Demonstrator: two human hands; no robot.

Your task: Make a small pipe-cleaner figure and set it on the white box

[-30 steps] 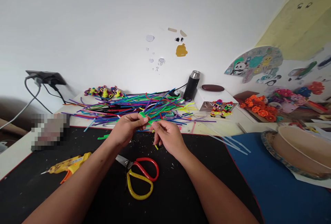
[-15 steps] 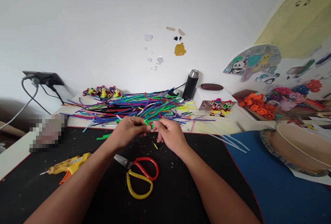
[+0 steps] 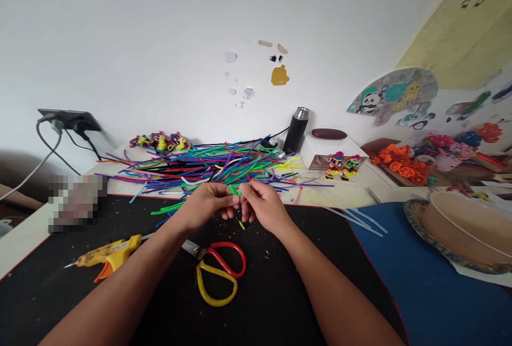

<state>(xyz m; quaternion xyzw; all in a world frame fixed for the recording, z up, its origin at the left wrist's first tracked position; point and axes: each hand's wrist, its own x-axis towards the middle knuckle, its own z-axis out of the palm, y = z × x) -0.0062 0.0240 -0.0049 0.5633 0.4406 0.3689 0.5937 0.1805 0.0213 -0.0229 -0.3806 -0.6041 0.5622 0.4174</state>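
Observation:
Over the black mat (image 3: 272, 303), my left hand (image 3: 210, 203) and my right hand (image 3: 262, 204) meet with their fingertips together. Between them is a small bent piece of green pipe cleaner (image 3: 235, 190), pinched by both hands and largely hidden by the fingers. Just below my fingers, a short yellow scrap (image 3: 240, 224) lies on the mat. Scissors (image 3: 218, 271) with one red and one yellow handle loop rest beneath my left hand, blades pointing left. Behind my hands spreads a heap of multicoloured pipe cleaners (image 3: 192, 162).
A yellow glue gun (image 3: 110, 255) lies left of my left forearm. Small pipe-cleaner figures (image 3: 160, 142) stand at the back left, others (image 3: 342, 165) before a white box (image 3: 334, 149). A black flask (image 3: 296, 131) leans near the wall. Clear sticks (image 3: 360, 220) and a round bowl (image 3: 460, 228) are right.
My left hand has moved slightly right, closer to my right hand, and the green piece is more covered by fingers. The whole view has shifted a little.

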